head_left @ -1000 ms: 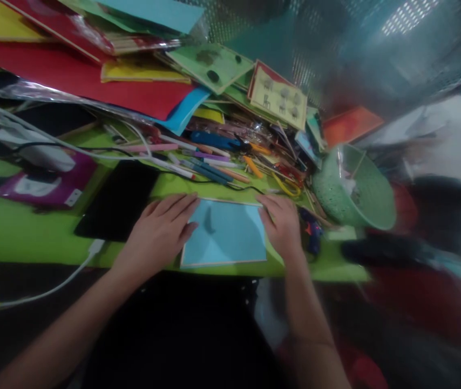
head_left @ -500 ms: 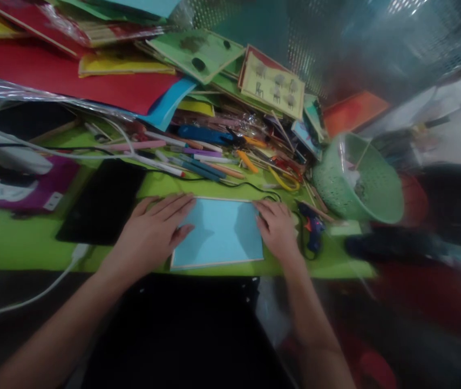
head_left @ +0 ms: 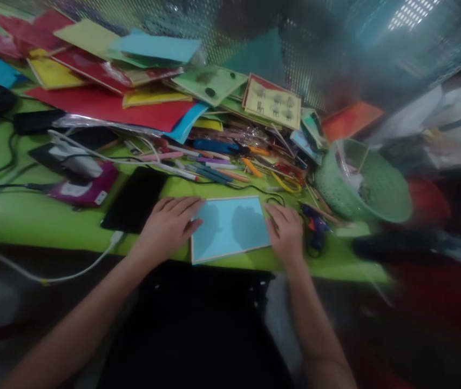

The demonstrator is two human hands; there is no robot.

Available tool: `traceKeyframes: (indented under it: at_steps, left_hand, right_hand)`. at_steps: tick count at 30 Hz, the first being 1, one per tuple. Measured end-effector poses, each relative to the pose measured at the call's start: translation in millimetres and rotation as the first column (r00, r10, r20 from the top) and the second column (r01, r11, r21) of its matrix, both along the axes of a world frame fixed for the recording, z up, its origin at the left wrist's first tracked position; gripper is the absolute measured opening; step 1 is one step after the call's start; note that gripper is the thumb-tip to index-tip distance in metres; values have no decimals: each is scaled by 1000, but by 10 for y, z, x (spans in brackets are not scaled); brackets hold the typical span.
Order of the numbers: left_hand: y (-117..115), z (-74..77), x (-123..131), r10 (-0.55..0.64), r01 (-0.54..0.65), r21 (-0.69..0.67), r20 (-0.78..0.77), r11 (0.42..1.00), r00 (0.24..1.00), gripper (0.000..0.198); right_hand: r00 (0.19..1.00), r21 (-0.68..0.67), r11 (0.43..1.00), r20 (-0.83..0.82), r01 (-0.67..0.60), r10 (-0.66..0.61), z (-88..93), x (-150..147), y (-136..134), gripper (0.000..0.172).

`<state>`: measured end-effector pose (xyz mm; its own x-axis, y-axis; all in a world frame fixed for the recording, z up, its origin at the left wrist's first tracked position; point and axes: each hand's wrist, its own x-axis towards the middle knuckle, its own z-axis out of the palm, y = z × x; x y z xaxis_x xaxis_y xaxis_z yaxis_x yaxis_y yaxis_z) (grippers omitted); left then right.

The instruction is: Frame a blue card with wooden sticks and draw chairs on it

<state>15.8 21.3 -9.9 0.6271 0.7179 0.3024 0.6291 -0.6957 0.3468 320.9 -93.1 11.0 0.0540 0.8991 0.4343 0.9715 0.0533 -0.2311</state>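
Observation:
A light blue rectangular panel [head_left: 230, 229] with a pale, thin edging lies flat near the front edge of the green table. At its left side is my left hand [head_left: 171, 224], fingers stretched out, the fingertips and thumb by the panel's upper left edge. My right hand [head_left: 287, 229] rests along the opposite side, its fingers extended and nothing visible in its grasp. Shadows of both hands fall on the blue surface. Just right of my right hand lies a dark glue gun [head_left: 316, 224]. A black tablet [head_left: 135, 200] is left of my left hand.
Behind the panel spreads a heap of pens [head_left: 212, 173], scissors [head_left: 287, 182] and sticks. Coloured sheets [head_left: 125, 108] pile up farther back. A green basket [head_left: 388, 189] stands at the right. A purple power strip [head_left: 85, 189] with cables sits at the left.
The camera view has shifted, bringing more of the table's left into sight. My right hand now sits lower along the panel's right side, off its top corner. The panel is slightly turned.

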Motion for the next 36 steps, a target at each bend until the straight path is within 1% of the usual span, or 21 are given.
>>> traceKeyframes:
  at_steps: [2, 5, 7, 10, 15, 18, 20, 23, 25, 27, 29, 32, 36]
  left_hand:
    - [-49, 10, -26, 8, -8, 7, 2, 1000, 1000, 45]
    - [-155, 23, -90, 5, -5, 10, 4, 1000, 1000, 43]
    - [-242, 40, -145, -1, 1, 5, 5, 1000, 1000, 43]
    - [-386, 82, -230, -22, 22, -8, 5, 1000, 1000, 43]
    - [-655, 140, -331, -68, 69, -30, 23, 997, 997, 42]
    - [-783, 160, -360, -78, 80, -36, 38, 996, 996, 40]
    - [-802, 171, -361, -74, 76, -37, 43, 996, 996, 39]
    - [-691, 176, -317, -50, 52, -34, 39, 998, 998, 39]
    - [-544, 164, -248, -13, 13, -24, 29, 1000, 999, 42]
    - [-382, 135, -150, 13, -13, -23, 10, 1000, 1000, 48]
    - [-241, 97, -37, 21, -21, -29, -11, 999, 1000, 51]
    - [-108, 46, 114, 5, -6, -32, -40, 999, 999, 53]
    - [-26, 9, 206, -2, 1, -20, -71, 1000, 997, 53]
  right_hand:
    - [998, 0, 1000, -51, -22, 22, -15, -71, -118, 37]
    - [992, -53, 996, -106, -68, 62, -37, -188, -307, 38]
    - [992, -97, 991, -100, -91, 81, -48, -248, -404, 39]
    - [995, -145, 985, -55, -94, 87, -63, -297, -480, 39]
    - [998, -159, 985, -9, -65, 64, -102, -319, -458, 42]
    - [996, -163, 983, -26, -84, 81, -128, -312, -338, 42]
    - [993, -189, 975, -41, -117, 111, -139, -287, -199, 44]
    - [985, -234, 957, -58, -169, 160, -143, -223, 58, 46]
    - [981, -247, 950, -69, -194, 182, -142, -175, 207, 47]
    - [974, -229, 948, -97, -222, 205, -144, -132, 294, 48]
    - [971, -182, 958, -126, -222, 202, -154, -97, 310, 47]
    - [981, -137, 977, -129, -164, 146, -176, -67, 248, 46]
    - [994, -194, 976, -70, -96, 83, -205, -78, 167, 46]
